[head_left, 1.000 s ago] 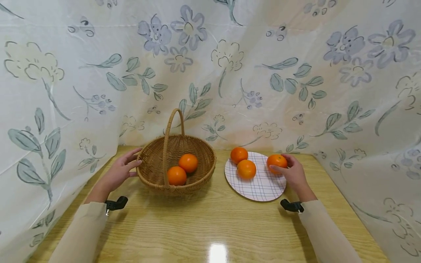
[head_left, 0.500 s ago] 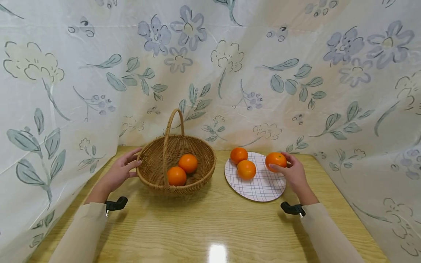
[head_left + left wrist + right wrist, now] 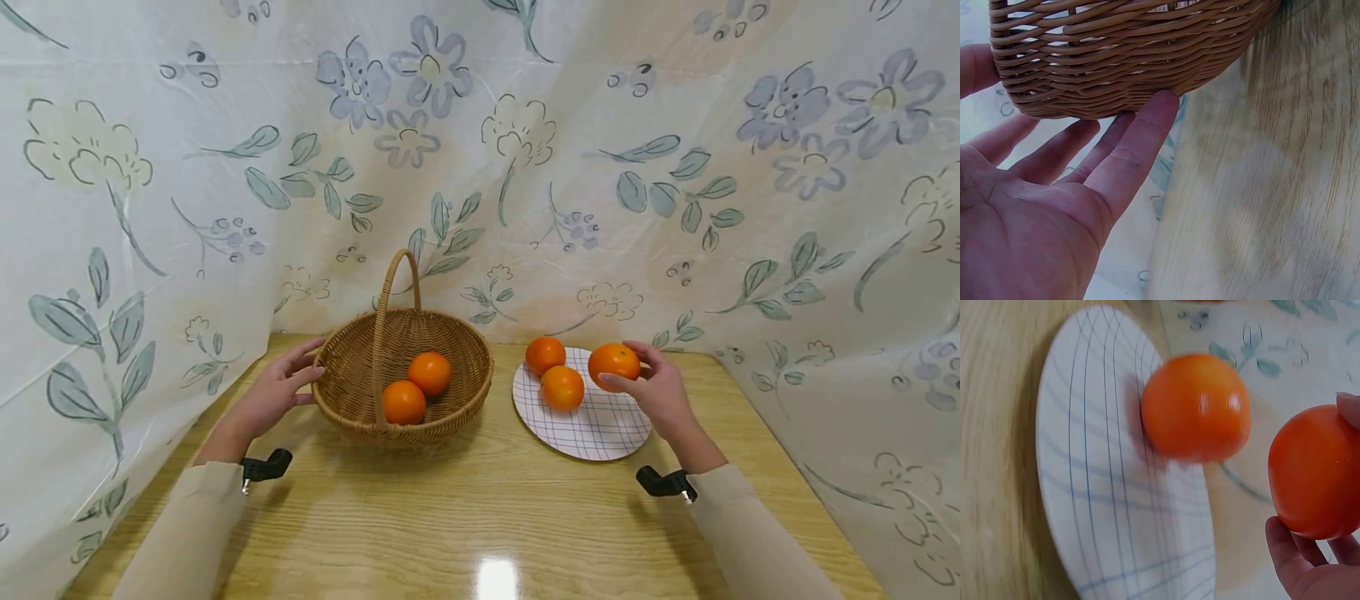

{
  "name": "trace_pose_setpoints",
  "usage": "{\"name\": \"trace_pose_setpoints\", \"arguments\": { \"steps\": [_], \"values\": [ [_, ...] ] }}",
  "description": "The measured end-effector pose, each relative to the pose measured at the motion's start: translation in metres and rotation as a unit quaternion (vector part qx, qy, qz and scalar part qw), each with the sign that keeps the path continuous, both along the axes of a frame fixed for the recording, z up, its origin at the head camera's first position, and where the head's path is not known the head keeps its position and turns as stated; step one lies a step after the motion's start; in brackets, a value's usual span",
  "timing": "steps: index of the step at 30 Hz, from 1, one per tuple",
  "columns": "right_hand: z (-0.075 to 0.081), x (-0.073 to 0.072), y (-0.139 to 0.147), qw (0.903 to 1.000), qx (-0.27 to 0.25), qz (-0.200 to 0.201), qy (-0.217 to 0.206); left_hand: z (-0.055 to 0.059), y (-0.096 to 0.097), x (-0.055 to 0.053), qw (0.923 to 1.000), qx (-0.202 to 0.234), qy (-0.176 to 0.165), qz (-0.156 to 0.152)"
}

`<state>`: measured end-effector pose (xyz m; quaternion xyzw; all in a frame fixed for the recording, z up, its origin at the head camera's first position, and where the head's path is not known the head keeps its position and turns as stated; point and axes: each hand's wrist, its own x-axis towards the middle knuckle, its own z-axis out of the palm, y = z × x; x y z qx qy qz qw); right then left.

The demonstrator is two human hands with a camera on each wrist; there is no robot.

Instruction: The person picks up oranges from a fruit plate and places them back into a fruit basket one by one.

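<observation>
My right hand [image 3: 660, 387] pinches a glossy orange [image 3: 613, 367] with a small green stem mark. It is held over the right side of a round white plate [image 3: 592, 437] with blue grid lines; the right wrist view shows this orange [image 3: 1316, 472] between thumb and fingers. Two more oranges [image 3: 562, 388] lie on the plate's left part. At the left, a wicker basket [image 3: 345, 417] with a tall handle holds two oranges [image 3: 430, 373]. My left hand [image 3: 276, 390] touches the basket's left side with spread, fairly straight fingers [image 3: 1132, 153].
The wooden table [image 3: 420, 517] carries both basket and plate. A floral cloth [image 3: 480, 167] hangs close behind them and along both sides. Between the basket and the plate lies a narrow strip of tabletop. The basket's handle [image 3: 382, 333] arches high above its rim.
My right hand has lifted the orange off the plate and moved it a little to the left. My left hand and the basket stay where they were.
</observation>
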<state>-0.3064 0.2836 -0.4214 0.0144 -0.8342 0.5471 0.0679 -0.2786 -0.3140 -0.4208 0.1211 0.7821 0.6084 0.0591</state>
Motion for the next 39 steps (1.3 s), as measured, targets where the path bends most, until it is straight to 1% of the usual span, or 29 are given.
{"name": "trace_pose_setpoints", "arguments": {
  "steps": [3,6,9,16,20,28,35,39],
  "values": [
    [0.008,0.004,-0.010,0.9998,0.012,0.016,0.000,0.000,0.000,0.000,1.0000,-0.003,0.001,0.001],
    [0.017,0.007,-0.020,0.9992,0.012,0.037,0.003,-0.001,0.000,0.000,1.0000,-0.007,0.002,0.002],
    [0.024,0.009,-0.031,0.9979,-0.003,0.064,0.003,0.000,0.000,0.000,1.0000,-0.008,0.000,0.004],
    [0.039,0.011,-0.060,0.9934,-0.018,0.114,-0.002,0.001,0.000,0.001,1.0000,-0.008,-0.003,0.003],
    [0.049,0.011,-0.080,0.9891,-0.041,0.141,-0.012,0.000,0.000,0.001,1.0000,-0.007,-0.003,0.003],
    [0.066,0.003,-0.120,0.9807,-0.059,0.184,-0.030,-0.001,0.000,0.000,1.0000,-0.002,-0.003,0.003],
    [0.078,-0.007,-0.151,0.9761,-0.053,0.208,-0.033,0.000,0.002,-0.001,1.0000,0.000,-0.006,0.006],
    [0.085,-0.014,-0.171,0.9703,-0.070,0.229,-0.035,0.000,0.002,-0.001,0.9999,0.007,-0.006,0.005]
  ]
}}
